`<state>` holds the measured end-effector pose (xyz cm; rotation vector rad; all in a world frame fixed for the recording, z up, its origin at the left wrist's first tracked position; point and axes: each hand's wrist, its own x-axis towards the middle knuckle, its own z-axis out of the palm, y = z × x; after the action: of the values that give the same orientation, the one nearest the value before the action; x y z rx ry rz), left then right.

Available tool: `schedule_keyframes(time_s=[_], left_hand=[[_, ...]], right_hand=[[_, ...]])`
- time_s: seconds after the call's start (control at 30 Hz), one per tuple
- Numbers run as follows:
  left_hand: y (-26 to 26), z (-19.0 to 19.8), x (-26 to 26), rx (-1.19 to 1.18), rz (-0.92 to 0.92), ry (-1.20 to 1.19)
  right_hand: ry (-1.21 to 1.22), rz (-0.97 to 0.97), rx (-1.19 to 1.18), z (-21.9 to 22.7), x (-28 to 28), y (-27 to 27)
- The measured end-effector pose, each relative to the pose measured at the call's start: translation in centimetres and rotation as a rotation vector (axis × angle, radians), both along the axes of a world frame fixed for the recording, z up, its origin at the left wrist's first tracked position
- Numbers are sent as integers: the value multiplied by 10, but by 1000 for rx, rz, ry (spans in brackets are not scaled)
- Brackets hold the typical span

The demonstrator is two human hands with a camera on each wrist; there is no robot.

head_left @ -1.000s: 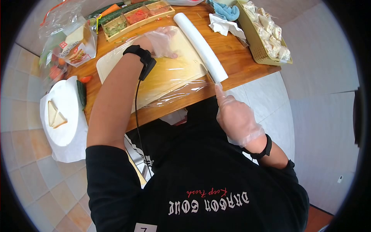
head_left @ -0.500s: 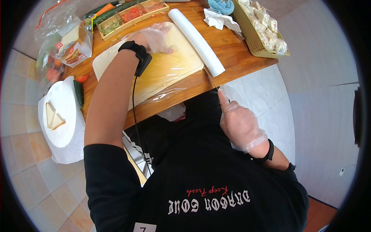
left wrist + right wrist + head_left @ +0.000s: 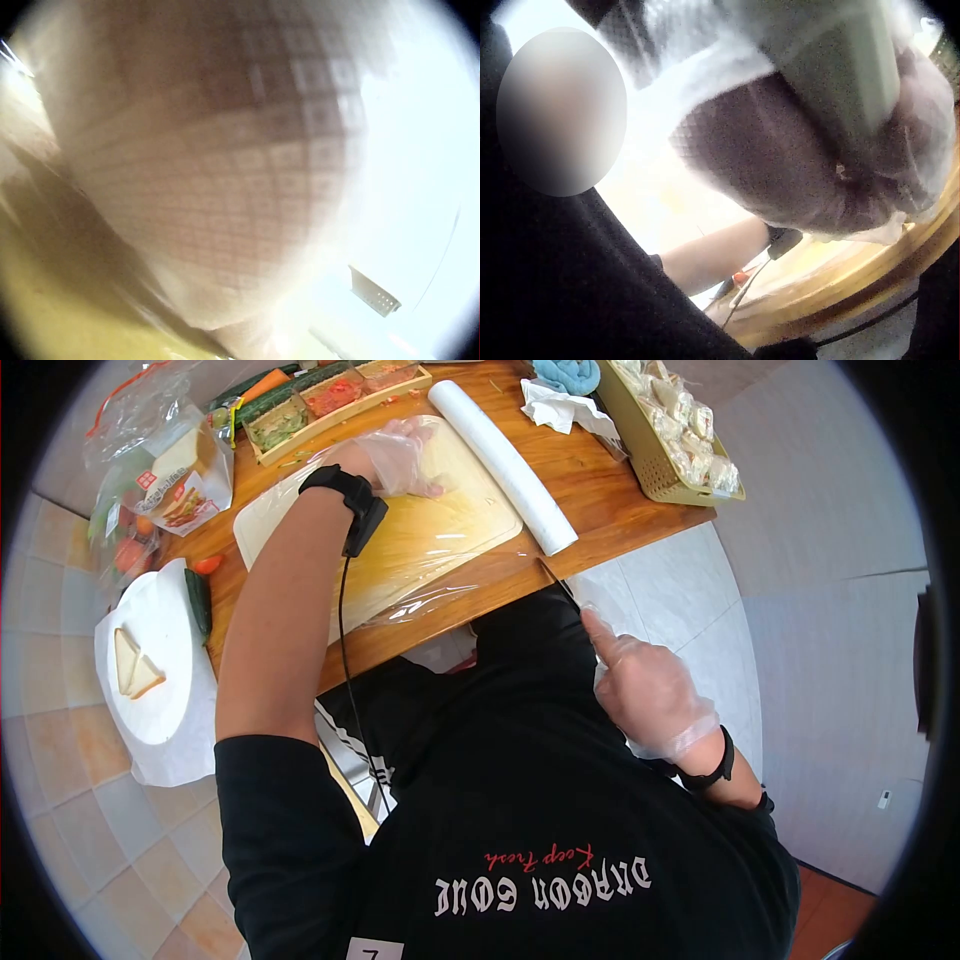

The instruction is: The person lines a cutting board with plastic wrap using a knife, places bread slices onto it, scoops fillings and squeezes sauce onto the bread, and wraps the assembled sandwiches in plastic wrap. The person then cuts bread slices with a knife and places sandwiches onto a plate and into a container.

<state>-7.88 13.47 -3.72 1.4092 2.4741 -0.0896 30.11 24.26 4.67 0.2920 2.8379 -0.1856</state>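
My left hand [image 3: 400, 458], in a clear plastic glove, rests on the film-covered cream cutting board [image 3: 490, 525], fingers pointing toward its far edge. Clear plastic film [image 3: 420, 605] spreads over the board and hangs past its near edge. My right hand [image 3: 655, 695], also gloved, grips a knife [image 3: 558, 582] with the index finger stretched along it. The blade reaches the table's front edge, its tip near the end of a white roll [image 3: 500, 465]. A pale green handle [image 3: 855, 82] shows inside the right hand in the right wrist view.
Beyond the board stands a wooden tray [image 3: 350, 410] of shredded fillings. Bagged bread [image 3: 185, 480] and a white plate [image 3: 160, 705] with two sandwich triangles [image 3: 135, 665] are at left. A basket [image 3: 680, 485] of wrapped pieces sits at right, near a blue cloth [image 3: 567, 375].
My right hand has drawn the knife back toward my body and to the right, away from the board and roll. The left hand stays in place on the board.
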Motion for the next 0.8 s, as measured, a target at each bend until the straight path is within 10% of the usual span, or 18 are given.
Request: schedule_keyframes(time_s=[0.43, 0.63, 0.8], left_hand=[[-2, -11, -7, 85, -21, 8], [-4, -18, -7, 131, -9, 59], [-6, -5, 0, 110, 9, 38]], right_hand=[[-12, -79, -115, 20, 7, 17], [154, -416, -271, 62, -10, 56], [404, -3, -210, -27, -90, 111]])
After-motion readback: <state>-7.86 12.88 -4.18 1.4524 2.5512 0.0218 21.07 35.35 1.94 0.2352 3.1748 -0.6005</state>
